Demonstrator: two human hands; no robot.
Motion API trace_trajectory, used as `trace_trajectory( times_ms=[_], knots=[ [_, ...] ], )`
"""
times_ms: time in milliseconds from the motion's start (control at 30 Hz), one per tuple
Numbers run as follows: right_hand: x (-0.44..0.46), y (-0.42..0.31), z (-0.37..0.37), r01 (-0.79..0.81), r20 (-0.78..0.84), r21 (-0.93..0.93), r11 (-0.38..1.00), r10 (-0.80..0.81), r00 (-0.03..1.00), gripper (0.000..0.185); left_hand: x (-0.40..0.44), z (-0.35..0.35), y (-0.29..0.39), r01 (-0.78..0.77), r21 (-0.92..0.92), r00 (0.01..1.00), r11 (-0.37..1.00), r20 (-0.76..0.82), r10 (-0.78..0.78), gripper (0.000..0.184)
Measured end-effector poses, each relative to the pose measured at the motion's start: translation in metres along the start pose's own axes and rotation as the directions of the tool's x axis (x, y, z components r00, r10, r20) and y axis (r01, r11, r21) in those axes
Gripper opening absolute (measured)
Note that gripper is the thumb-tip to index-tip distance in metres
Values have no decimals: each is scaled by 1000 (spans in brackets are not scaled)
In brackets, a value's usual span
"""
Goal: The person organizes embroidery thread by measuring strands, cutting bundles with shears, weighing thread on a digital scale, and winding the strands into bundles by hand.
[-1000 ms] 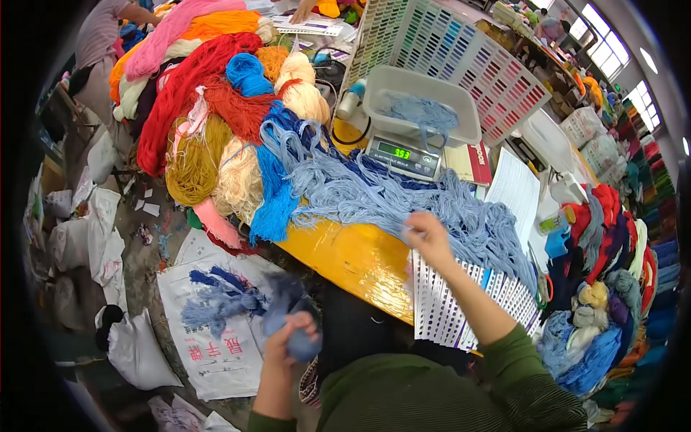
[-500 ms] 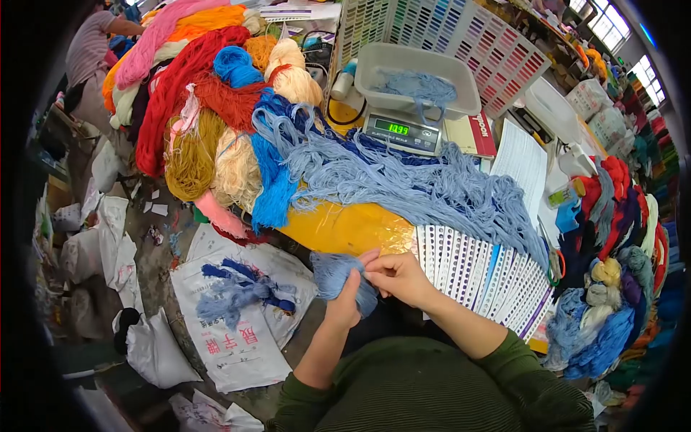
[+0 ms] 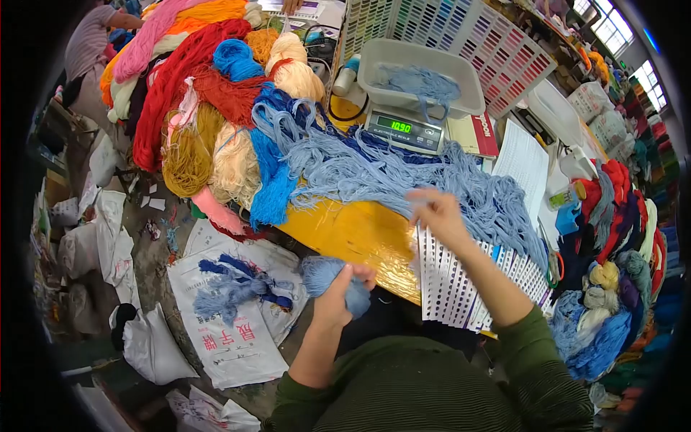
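Note:
My left hand (image 3: 337,297) is closed around a bundle of light blue yarn (image 3: 322,276), whose ends bulge out on both sides of the fingers. My right hand (image 3: 445,218) is raised apart from it, over the top edge of the punched sample cards (image 3: 461,281) and beside a long heap of loose light blue yarn (image 3: 360,173). Its fingers are bent and smeared by motion; any strand between them does not show. Under the left hand's side, a tied bunch of pale and dark blue yarn (image 3: 241,288) lies on a white printed sack (image 3: 223,338).
A digital scale (image 3: 403,131) carries a clear plastic tub (image 3: 461,72) with blue yarn inside. Colourful skeins (image 3: 162,86) crowd the left; more yarn (image 3: 597,338) hangs at right. Scissors (image 3: 558,266) lie by the cards. A person (image 3: 90,43) stands at the far left; another hand (image 3: 291,6) shows at the top.
My right hand has left the yarn bundle and moved up and right. The left hand keeps hold of the bundle, slightly further left. Another person's hand has appeared at the top edge.

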State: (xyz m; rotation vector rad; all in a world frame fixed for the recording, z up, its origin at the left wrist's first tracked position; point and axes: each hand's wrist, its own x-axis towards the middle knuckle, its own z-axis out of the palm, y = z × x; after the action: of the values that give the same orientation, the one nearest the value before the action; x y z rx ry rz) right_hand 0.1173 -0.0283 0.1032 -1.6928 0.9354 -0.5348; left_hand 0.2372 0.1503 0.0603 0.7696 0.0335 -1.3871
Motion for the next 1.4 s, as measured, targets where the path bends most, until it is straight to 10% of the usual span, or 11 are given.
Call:
trace_trajectory(
  times_ms=[100,200,333,433,600,1400],
  knots=[
    [71,28,-37,307,-163,-435,846,-410,898,20,-4,-26,2,261,-369,882,892,468,-64,22],
    [119,38,-51,334,-114,-793,510,-661,742,22,-17,-11,10,288,-378,851,880,522,-55,23],
    [142,51,-51,144,-44,-874,464,-371,928,21,-21,-3,16,207,-166,846,964,525,-92,21],
    [102,22,-13,-34,57,-28,999,35,998,15,-18,4,24,42,81,964,996,260,-62,19],
    [-1,-37,23,-362,505,530,766,57,861,26,4,29,27,-238,286,971,928,67,228,16],
    [-66,-50,41,-296,284,611,734,146,948,14,-7,52,7,-276,130,960,952,76,268,28]
  ],
)
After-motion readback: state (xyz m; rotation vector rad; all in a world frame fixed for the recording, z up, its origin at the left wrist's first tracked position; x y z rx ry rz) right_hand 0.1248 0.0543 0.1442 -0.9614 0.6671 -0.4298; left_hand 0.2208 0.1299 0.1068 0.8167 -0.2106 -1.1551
